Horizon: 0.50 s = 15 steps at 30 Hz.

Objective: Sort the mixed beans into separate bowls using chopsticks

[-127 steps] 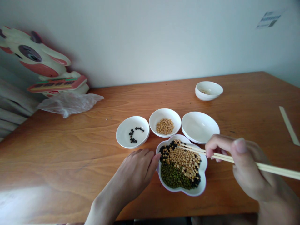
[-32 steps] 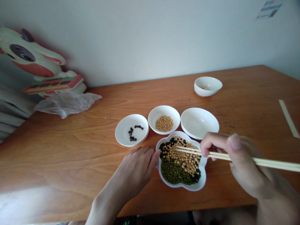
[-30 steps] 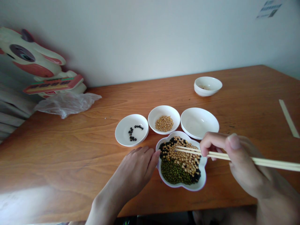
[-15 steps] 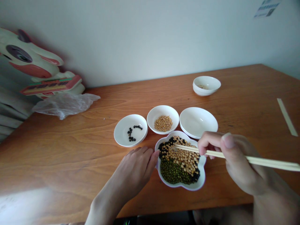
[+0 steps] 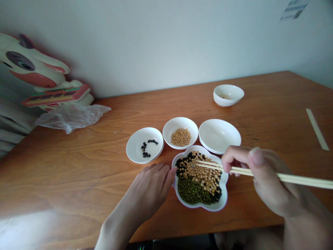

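Observation:
My right hand [image 5: 264, 177] holds a pair of wooden chopsticks [image 5: 210, 166], whose slightly parted tips hang over the beans. Those beans fill a white flower-shaped dish [image 5: 208, 208], with yellow soybeans on top, dark green mung beans at the front and black beans around the edges. My left hand [image 5: 151, 187] rests on the table, its fingertips at the dish's left rim. Beyond lie a white bowl [image 5: 135, 152] with several black beans, a white bowl [image 5: 179, 121] of soybeans and a shallow white dish [image 5: 220, 135] with no beans visible.
A small white bowl [image 5: 227, 95] with a little residue sits farther back on the wooden table [image 5: 78, 173]. A paper strip [image 5: 317, 128] lies at the right, and a plastic bag [image 5: 71, 118] and a cartoon-faced toy [image 5: 33, 66] stand at the back left.
The chopstick tips have parted slightly over the soybeans and shifted a little. My left hand stays in place at the dish's rim.

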Available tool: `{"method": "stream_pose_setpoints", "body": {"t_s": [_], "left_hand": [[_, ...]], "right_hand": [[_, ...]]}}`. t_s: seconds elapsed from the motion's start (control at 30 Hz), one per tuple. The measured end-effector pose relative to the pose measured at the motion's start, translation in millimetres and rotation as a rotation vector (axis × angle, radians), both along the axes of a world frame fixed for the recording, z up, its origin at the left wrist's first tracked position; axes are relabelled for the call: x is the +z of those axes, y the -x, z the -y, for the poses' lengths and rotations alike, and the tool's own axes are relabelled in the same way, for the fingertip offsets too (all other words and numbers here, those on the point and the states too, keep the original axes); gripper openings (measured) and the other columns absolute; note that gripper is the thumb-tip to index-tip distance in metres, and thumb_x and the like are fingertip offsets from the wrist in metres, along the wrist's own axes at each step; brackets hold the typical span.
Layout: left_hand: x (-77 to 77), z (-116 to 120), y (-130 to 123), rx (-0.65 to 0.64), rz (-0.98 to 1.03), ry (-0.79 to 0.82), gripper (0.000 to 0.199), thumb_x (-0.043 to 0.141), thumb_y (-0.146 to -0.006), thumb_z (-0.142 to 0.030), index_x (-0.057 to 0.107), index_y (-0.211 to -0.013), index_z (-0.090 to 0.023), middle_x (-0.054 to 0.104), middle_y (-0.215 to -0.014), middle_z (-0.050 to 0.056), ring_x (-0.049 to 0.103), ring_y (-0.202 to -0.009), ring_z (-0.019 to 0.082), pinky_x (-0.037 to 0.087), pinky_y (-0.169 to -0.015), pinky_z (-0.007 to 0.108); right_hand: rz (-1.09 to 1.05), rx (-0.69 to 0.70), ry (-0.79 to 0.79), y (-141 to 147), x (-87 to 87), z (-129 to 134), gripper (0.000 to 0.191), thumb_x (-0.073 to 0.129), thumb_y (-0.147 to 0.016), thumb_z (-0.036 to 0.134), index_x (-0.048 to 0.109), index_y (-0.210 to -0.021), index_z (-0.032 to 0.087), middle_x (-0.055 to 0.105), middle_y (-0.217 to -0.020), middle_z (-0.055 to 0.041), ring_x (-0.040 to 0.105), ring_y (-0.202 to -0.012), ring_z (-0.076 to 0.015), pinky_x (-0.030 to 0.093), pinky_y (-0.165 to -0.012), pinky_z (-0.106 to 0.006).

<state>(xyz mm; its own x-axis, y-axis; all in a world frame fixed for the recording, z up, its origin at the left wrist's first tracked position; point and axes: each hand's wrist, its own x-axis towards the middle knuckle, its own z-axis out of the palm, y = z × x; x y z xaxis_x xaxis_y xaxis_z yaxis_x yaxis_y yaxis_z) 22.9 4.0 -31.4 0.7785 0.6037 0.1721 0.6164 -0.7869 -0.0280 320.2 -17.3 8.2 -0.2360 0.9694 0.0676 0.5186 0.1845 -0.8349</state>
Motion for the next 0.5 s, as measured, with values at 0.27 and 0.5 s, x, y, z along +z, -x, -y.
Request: {"method": "stream_pose_setpoints", "body": {"t_s": [0.27,0.5], "left_hand": [[10.1,0.6,-5.6,0.107,0.074,0.200,0.055,0.018,-0.115,-0.022,0.071,-0.099,-0.016,0.073,-0.091,0.009,0.069,-0.077,0.020,0.062,-0.077,0.037],[-1.5,0.0,0.2,0.032,0.034,0.109,0.054,0.017,-0.114,-0.021,0.070,-0.109,-0.013,0.075,-0.098,0.012,0.070,-0.083,0.023,0.064,-0.076,0.041]], "right_hand": [[0.004,-0.007,-0.063,-0.4,-4.9,-0.5,0.068,0.015,-0.106,0.066,0.060,-0.077,0.024,0.060,-0.063,0.0013,0.054,-0.058,-0.0150,0.037,-0.056,-0.033],[-0.004,-0.008,-0.076,0.6,-5.1,-0.3,0.065,0.017,-0.107,0.063,0.061,-0.078,0.024,0.059,-0.063,0.0016,0.053,-0.058,-0.0141,0.037,-0.057,-0.032]]}}
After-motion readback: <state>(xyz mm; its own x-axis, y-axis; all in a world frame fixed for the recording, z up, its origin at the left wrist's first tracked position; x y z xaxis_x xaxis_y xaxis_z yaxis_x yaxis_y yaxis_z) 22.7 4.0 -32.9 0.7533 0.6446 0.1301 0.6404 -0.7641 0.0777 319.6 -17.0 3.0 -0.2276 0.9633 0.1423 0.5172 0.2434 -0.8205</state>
